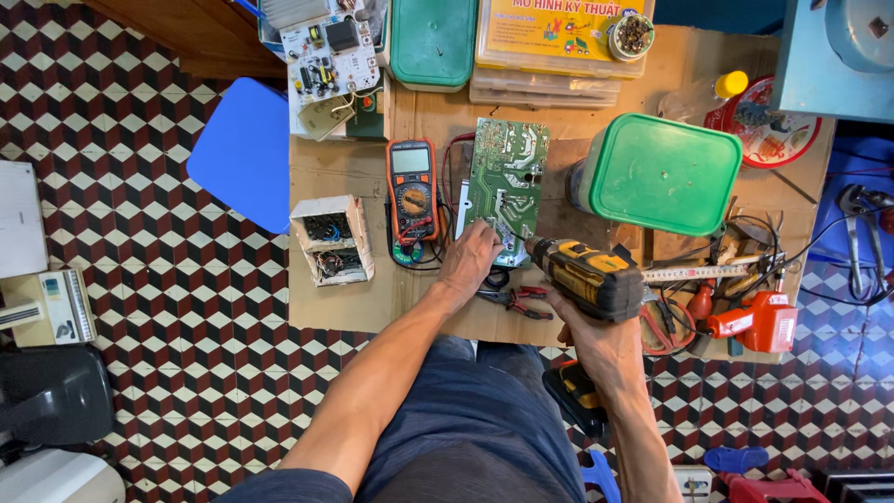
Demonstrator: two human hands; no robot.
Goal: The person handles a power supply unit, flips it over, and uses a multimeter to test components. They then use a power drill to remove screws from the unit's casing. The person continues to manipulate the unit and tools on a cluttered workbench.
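Green circuit board (507, 177) lies flat near the middle of the cardboard-covered table (354, 307), with its long side running from the near edge toward the far edge. I see my left hand (468, 263) resting on the near end of the board, fingers curled down and pressing on it, so it looks like it holds the board steady. My right hand (596, 337) is wrapped tight around the grip of a yellow and black drill (582, 273). The drill's nose points left, toward the near end of the board, right beside my left hand. So the board sits to the left of the drill tip and a bit farther from me, and the tip is very close to it. I cannot tell if the tip touches the board yet. My left hand is the nearer one to the board; my right hand stays back behind the drill.

Just left of the board lies an orange meter (413, 191) with a screen and a dial. Red-handled pliers (514, 300) lie near the table's near edge, between my two arms. A big green lid (663, 174) sits on a tub to the right of the board. A white box (331, 238) full of small parts is near the left edge of the table.
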